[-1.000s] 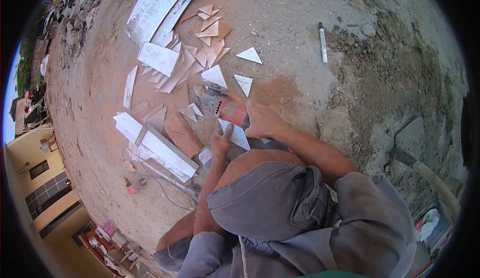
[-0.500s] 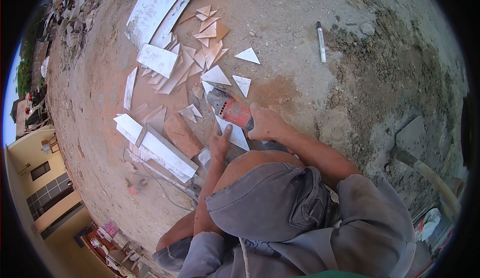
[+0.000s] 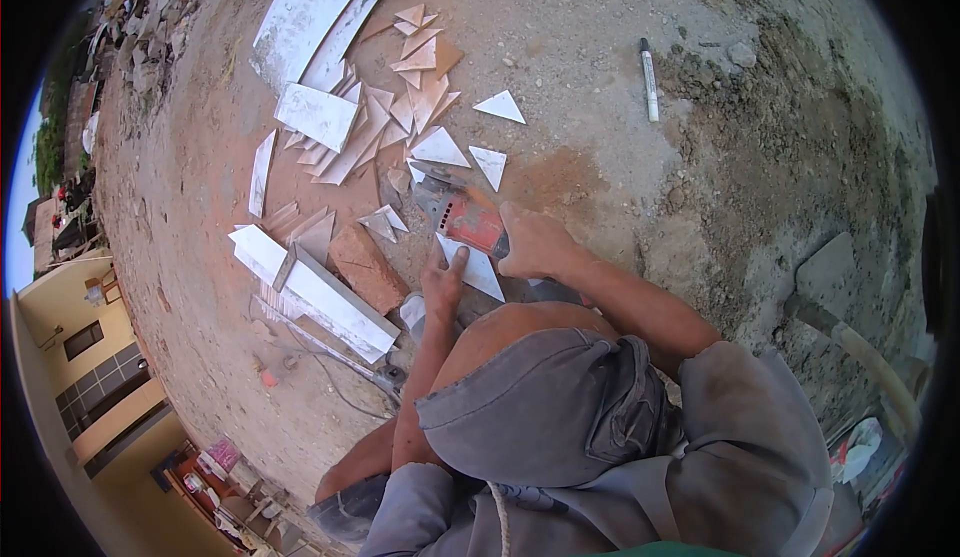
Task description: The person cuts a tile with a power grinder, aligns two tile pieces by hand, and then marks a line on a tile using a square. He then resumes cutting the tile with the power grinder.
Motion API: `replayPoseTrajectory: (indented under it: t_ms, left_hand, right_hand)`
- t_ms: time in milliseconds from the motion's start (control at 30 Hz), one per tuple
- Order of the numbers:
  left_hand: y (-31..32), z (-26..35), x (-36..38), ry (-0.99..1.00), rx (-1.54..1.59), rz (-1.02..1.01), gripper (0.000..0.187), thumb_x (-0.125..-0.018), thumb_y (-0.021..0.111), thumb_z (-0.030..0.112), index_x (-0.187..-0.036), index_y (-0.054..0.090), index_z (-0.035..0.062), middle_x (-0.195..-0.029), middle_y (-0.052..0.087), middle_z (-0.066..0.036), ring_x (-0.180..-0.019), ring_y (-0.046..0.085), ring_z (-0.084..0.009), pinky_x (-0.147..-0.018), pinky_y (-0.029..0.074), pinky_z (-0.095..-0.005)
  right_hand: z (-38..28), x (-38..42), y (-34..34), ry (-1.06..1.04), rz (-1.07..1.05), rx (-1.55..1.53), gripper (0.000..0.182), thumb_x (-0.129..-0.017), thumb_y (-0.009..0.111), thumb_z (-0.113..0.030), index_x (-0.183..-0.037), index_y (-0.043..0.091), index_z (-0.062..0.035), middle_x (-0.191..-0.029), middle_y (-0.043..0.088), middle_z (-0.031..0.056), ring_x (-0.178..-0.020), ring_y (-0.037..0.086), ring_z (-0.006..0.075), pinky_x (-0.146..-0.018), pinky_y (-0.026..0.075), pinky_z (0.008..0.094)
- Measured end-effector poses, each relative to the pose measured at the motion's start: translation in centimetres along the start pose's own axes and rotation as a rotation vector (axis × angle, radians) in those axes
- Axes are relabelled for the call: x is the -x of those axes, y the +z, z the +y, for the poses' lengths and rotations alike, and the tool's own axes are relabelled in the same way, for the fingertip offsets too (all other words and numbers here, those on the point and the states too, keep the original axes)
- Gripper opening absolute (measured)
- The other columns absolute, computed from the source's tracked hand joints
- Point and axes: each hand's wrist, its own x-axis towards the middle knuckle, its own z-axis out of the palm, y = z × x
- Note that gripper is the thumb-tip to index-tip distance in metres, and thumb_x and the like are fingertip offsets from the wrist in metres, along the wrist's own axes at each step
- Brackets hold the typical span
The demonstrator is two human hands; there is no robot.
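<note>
My right hand [image 3: 535, 241] is wrapped round the rear of a red and grey angle grinder [image 3: 472, 225], dusty all over. The grinder's head points away from me, and I cannot make out its disc. With its thumb on top, my left hand [image 3: 441, 283] grips a white tile piece [image 3: 478, 273] just below the grinder. Beyond the grinder head lie white triangular tile offcuts, one [image 3: 440, 148] close to it and another [image 3: 489, 166] to its right. A reddish brick [image 3: 366, 268] rests on the ground left of my left hand.
Large white tiles [image 3: 305, 19] and a heap of broken tile pieces [image 3: 355, 142] lie ahead. Long white tile strips [image 3: 325, 302] are stacked at left, near a cable [image 3: 345, 394]. A marker [image 3: 650, 82] lies at right; a shovel [image 3: 830, 282] is farther right.
The view has shifted slightly. Both hands keep their grip on the grinder and the tile piece, with little visible movement between them.
</note>
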Motion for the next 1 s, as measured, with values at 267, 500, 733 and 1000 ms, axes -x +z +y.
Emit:
replayPoseTrajectory:
  t_ms: [267, 500, 733, 1000]
  left_hand:
    - [0.2, 0.2, 0.1, -0.029, -0.014, 0.036, 0.055, -0.092, 0.067, 0.027, -0.136, 0.051, -0.0017, -0.085, 0.067, -0.009, -0.065, 0.061, -0.0140, -0.049, 0.049, -0.0311]
    - [-0.1, -0.1, -0.1, 0.012, -0.049, 0.020, 0.054, -0.092, 0.067, 0.026, -0.134, 0.052, -0.0041, -0.092, 0.068, -0.009, -0.075, 0.062, -0.0156, -0.065, 0.051, -0.0312]
    - [0.0, -0.5, -0.4, 0.036, -0.044, 0.014, 0.056, -0.091, 0.067, 0.024, -0.137, 0.050, -0.0032, -0.109, 0.068, -0.015, -0.095, 0.063, -0.0192, -0.087, 0.048, -0.0330]
    - [0.0, -1.1, -0.4, 0.001, -0.052, 0.037, 0.057, -0.091, 0.067, 0.023, -0.139, 0.049, -0.0022, -0.112, 0.068, -0.014, -0.098, 0.063, -0.0192, -0.088, 0.048, -0.0331]
  right_hand:
    - [-2.0, -2.7, -0.9, -0.005, -0.075, -0.036, 0.060, -0.064, 0.071, -0.021, -0.113, 0.050, 0.0068, -0.098, 0.066, 0.0293, -0.097, 0.065, 0.0435, -0.084, 0.053, 0.0478]
    - [-2.1, -3.7, 0.0, -0.003, -0.057, -0.034, 0.058, -0.060, 0.071, -0.025, -0.106, 0.051, 0.0053, -0.095, 0.065, 0.0276, -0.092, 0.065, 0.0437, -0.080, 0.052, 0.0482]
    - [-1.6, -1.3, -0.5, 0.024, -0.051, -0.025, 0.052, -0.064, 0.065, -0.016, -0.108, 0.051, 0.0067, -0.096, 0.065, 0.0296, -0.095, 0.065, 0.0447, -0.084, 0.052, 0.0486]
    - [-2.2, -1.7, -1.1, 0.052, -0.098, -0.031, 0.051, -0.063, 0.065, -0.017, -0.106, 0.051, 0.0066, -0.100, 0.064, 0.0308, -0.098, 0.064, 0.0450, -0.085, 0.051, 0.0485]
